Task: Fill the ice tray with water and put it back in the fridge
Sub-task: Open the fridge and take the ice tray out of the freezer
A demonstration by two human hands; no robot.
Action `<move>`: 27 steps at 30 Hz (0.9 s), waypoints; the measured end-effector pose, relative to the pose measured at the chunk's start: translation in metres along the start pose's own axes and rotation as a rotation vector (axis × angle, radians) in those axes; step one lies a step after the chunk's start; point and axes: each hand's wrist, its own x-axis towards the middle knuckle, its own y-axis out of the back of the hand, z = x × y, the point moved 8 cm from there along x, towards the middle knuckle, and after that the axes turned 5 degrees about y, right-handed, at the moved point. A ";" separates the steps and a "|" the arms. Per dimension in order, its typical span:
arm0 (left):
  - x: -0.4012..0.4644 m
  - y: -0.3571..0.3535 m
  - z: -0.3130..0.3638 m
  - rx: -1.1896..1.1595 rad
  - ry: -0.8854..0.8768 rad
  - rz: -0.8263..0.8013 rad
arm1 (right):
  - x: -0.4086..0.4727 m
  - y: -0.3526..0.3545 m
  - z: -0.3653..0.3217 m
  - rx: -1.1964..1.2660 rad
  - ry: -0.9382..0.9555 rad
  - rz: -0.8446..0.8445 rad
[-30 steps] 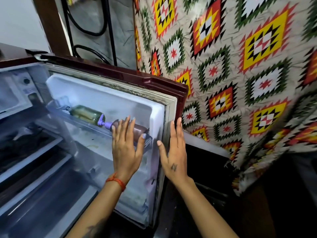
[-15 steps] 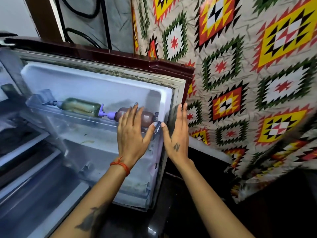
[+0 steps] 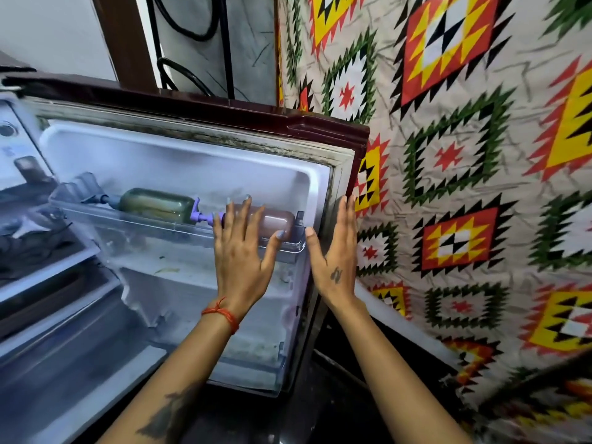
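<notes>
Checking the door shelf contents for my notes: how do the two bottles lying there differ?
The green bottle lies in full view at the shelf's left, untouched; the brown bottle lies at the right end, partly hidden behind the left hand. The green one holds greenish liquid, the brown one reddish-brown. The brown bottle's purple pump points toward the green bottle's base. Both are clear pump bottles lying on their sides in the same shelf.

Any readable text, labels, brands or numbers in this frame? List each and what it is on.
None can be read.
Fridge control panel: faint markings, too blurred to read.
Green bottle and brown bottle on the door shelf: no label visible.
Right hand: a small tattoo mark, not legible as text.
</notes>
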 end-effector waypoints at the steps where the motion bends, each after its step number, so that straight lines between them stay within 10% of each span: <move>1: 0.003 -0.004 0.001 -0.002 0.009 -0.001 | 0.006 -0.002 0.004 0.007 0.001 -0.007; 27: 0.042 -0.054 0.009 0.059 0.062 0.001 | 0.065 -0.013 0.032 0.156 0.077 0.110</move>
